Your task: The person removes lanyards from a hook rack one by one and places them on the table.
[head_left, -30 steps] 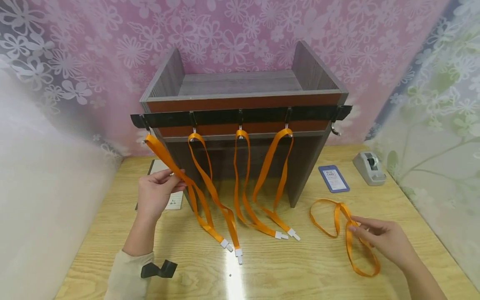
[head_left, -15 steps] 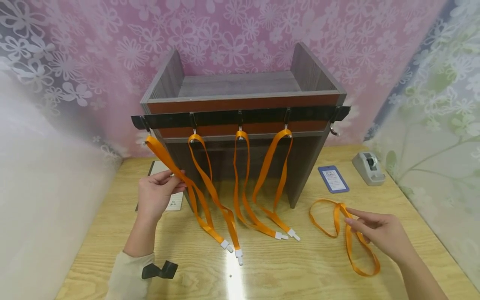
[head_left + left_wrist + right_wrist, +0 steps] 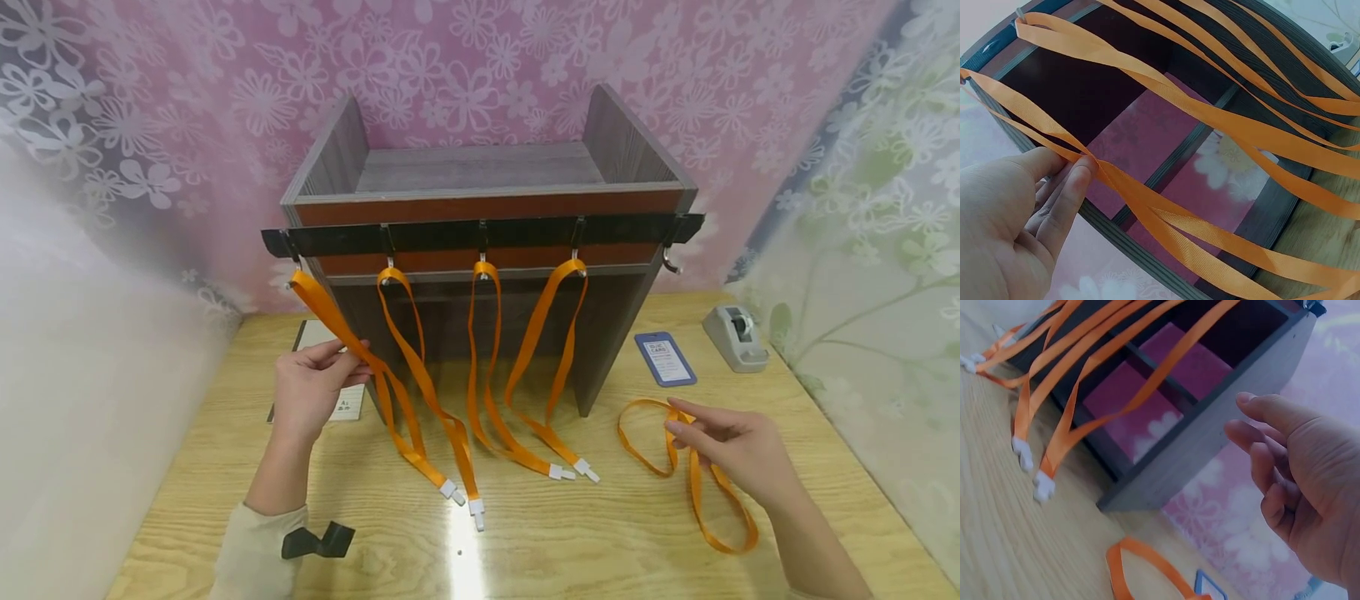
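Observation:
My left hand point(image 3: 311, 387) pinches the leftmost orange lanyard point(image 3: 1132, 194) between thumb and fingertips, partway down the strap. That lanyard's top loop hangs on the leftmost hook. More orange lanyards point(image 3: 540, 312) hang from the hooks to its right, their white clips point(image 3: 558, 472) down at the table. Over the table at the right, my right hand point(image 3: 731, 450) overlaps a loose orange lanyard point(image 3: 695, 483) in the head view. From the right wrist, the same hand appears apart from that strap, fingers loosely bent around nothing.
A grey wooden shelf unit point(image 3: 480, 167) carries a black hook rail point(image 3: 435, 236); its rightmost hook point(image 3: 670, 261) bears nothing. On the table are a blue card holder point(image 3: 666, 360), a grey tape dispenser point(image 3: 737, 340) and a notebook point(image 3: 348, 406) behind my left hand.
My right hand has moved left and slightly away from me over the loose lanyard, which stays where it lies. The left hand keeps its pinch and place.

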Action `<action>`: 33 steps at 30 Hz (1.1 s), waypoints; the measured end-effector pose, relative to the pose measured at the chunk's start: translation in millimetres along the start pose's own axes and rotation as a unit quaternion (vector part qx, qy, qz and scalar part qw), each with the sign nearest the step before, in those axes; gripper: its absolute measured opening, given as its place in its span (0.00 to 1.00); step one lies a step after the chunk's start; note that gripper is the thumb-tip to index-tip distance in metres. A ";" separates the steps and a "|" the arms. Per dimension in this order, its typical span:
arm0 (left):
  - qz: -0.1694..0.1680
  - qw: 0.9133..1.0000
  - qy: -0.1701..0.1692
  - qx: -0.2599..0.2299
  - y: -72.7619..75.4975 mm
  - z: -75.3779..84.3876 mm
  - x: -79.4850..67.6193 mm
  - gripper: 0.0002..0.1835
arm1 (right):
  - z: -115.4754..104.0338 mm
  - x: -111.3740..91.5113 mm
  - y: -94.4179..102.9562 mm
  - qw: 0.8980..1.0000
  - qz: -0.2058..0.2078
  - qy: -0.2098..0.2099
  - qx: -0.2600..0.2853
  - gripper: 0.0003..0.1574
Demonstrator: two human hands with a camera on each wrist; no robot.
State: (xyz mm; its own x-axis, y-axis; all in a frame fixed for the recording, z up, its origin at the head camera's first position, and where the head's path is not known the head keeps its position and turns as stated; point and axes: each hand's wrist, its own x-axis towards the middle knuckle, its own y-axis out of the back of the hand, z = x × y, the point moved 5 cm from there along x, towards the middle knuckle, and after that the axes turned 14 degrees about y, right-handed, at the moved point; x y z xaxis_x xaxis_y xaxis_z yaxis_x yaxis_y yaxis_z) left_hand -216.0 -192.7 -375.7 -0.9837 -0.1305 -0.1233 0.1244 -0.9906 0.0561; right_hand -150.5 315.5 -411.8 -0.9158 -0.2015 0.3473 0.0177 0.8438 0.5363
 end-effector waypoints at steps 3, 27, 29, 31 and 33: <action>-0.001 1.000 0.002 -0.007 0.3 -0.7 0.0 0.21 | -5.7 5.7 -6.6 1.000 -0.005 0.008 0.022 0.24; 0.008 1.000 0.003 0.003 4.0 -0.6 -1.3 0.16 | -32.3 38.1 -39.2 0.990 0.005 0.086 0.112 0.24; 0.009 1.000 0.002 0.005 3.3 -0.7 -0.5 0.16 | -35.2 40.7 -41.1 0.990 0.004 0.089 0.108 0.23; 0.008 1.000 0.002 0.004 2.3 -0.9 0.2 0.16 | -37.6 43.8 -42.6 0.991 0.003 0.085 0.098 0.23; 0.006 1.000 0.006 0.002 1.7 -1.9 0.4 0.16 | -40.1 47.3 -44.6 0.992 0.001 0.077 0.095 0.23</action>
State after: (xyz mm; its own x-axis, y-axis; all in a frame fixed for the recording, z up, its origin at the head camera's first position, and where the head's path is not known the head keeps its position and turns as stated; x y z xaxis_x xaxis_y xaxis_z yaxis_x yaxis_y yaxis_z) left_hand -215.9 -194.5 -377.6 -0.9805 -0.1432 -0.1345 0.1359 -0.9888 0.0624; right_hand -178.5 248.5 -388.4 -0.8433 -0.2606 0.4701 -0.0695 0.9201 0.3854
